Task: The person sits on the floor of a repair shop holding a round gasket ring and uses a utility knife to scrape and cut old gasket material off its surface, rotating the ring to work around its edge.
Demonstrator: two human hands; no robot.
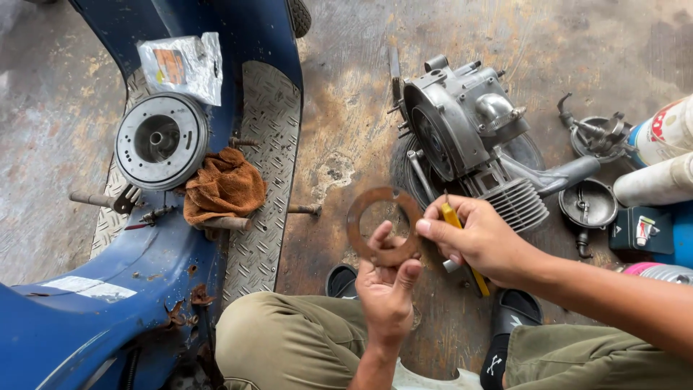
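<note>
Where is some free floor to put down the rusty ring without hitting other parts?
Bare floor lies between the blue scooter body and the engine. The top right floor is also bare. It is crowded right of the engine, around the round covers and cans, and on the footboard.

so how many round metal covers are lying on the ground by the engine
2: one dark round cover right of the engine, another behind it, beside the bottles. More may be hidden.

Even, soft daylight, faint shadows, sharp focus, slight wide-angle stretch at edges.
</note>
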